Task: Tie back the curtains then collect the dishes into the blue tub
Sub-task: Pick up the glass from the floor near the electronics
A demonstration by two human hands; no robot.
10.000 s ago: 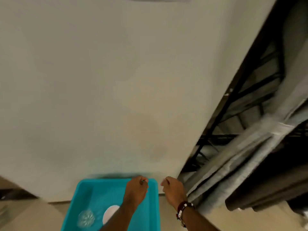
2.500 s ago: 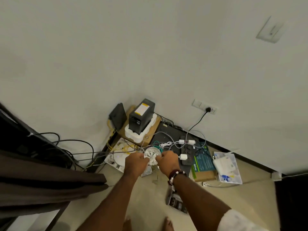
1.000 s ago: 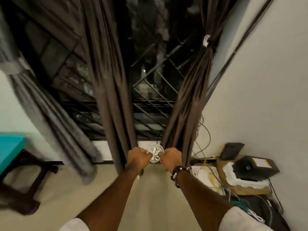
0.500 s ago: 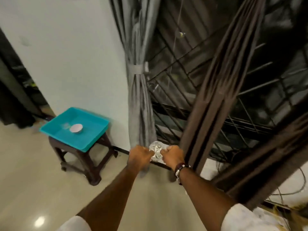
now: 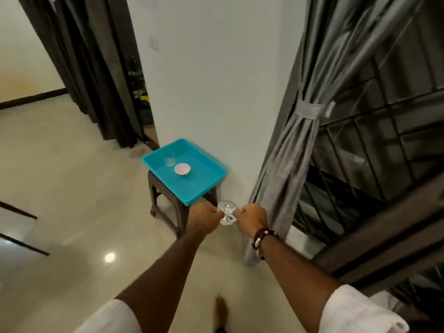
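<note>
Between left hand [image 5: 204, 218] and right hand [image 5: 252, 218], both pinching it, sits a blurred cut-glass dish [image 5: 227, 212]; beyond them, the blue tub [image 5: 204, 186].

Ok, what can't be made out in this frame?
Head view only:
- Cut-glass dish: its rim sides are hidden by the left hand and right hand pinching it.
- Clear glass in the blue tub: too small to tell its contents.
- Stool: mostly covered by the tub.

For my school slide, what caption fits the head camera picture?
Both hands, left hand and right hand, carry a cut-glass dish toward the blue tub.
</note>
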